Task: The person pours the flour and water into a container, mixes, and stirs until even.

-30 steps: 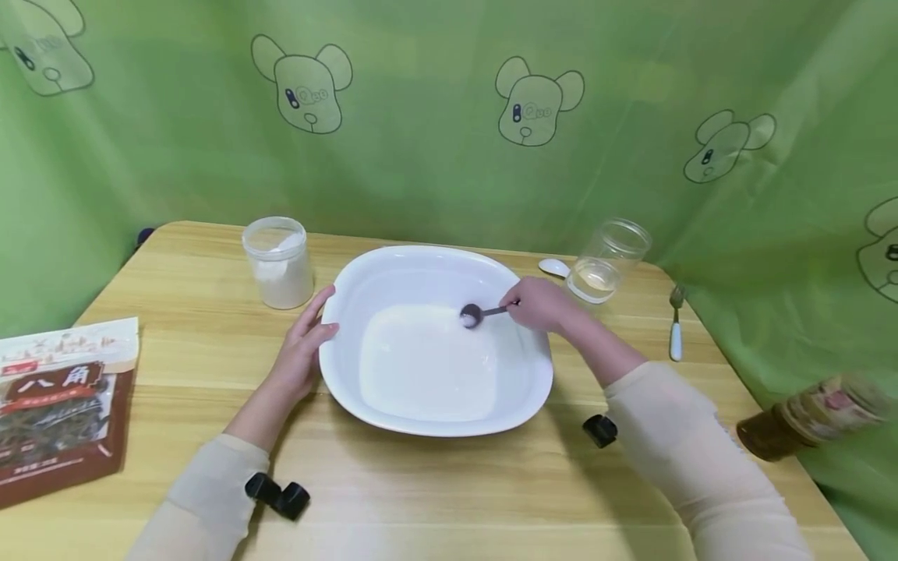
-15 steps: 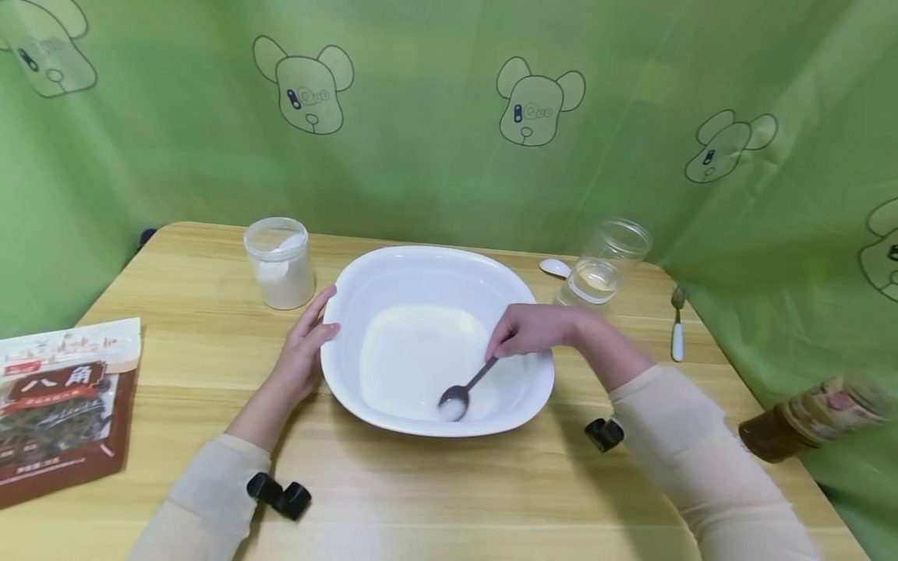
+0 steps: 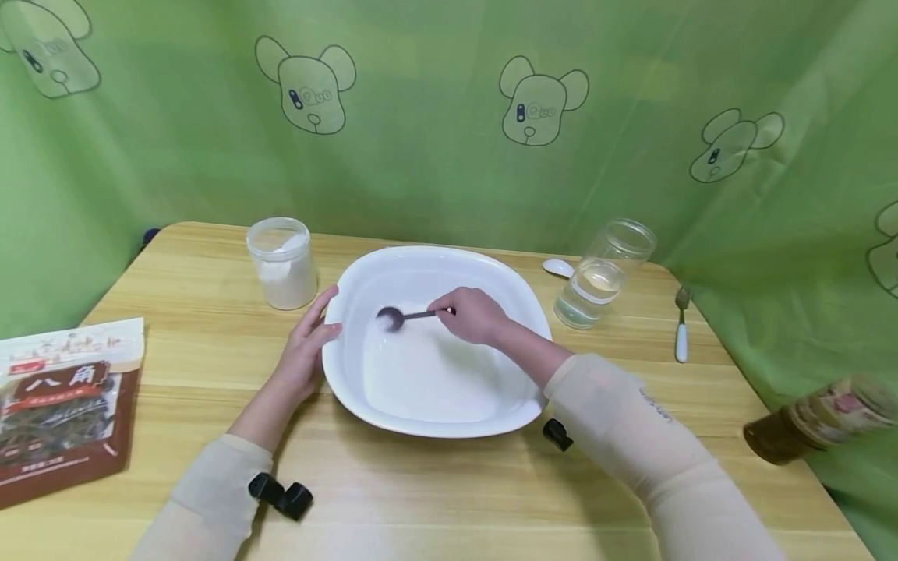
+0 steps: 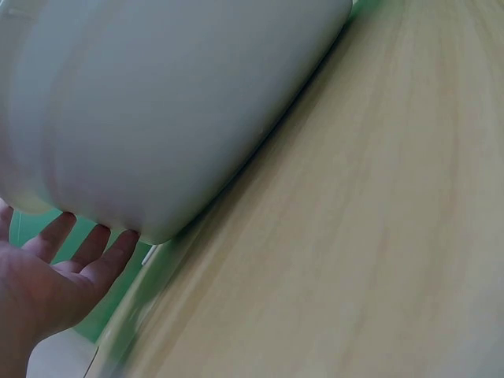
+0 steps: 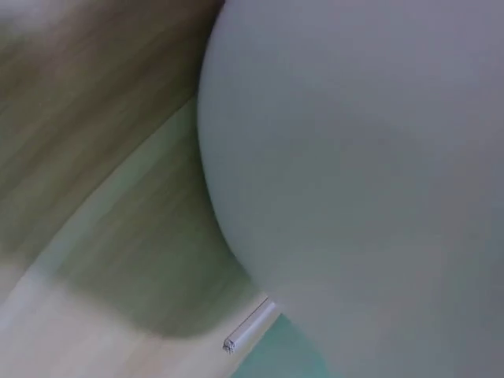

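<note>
A large white basin (image 3: 435, 425) stands on the wooden table, its inside floor a brighter white patch. At its left rim my left hand (image 3: 302, 354) grips the edge, thumb at the lip and fingers against the outer wall; the left wrist view has several fingertips (image 4: 126, 240) touching that wall. Over the basin, my right hand (image 3: 471, 314) pinches the handle of a dark spoon (image 3: 390, 318), whose blurred bowl is down inside near the left wall. Only the basin's outer side (image 5: 346, 173) and the table fill the right wrist view; the right hand is hidden there.
Behind left stands an open jar of white powder (image 3: 289, 280). A clear jar with water (image 3: 588, 300) and a white spoon (image 3: 557, 267) are back right. Farther right lie a fork (image 3: 681, 331) and a brown-filled jar (image 3: 807, 425). A star anise bag (image 3: 66, 405) lies left.
The spoon has circled in the basin, from the right side to the front and then to the left wall, with my right hand moving leftward. My left hand stays at the rim.
</note>
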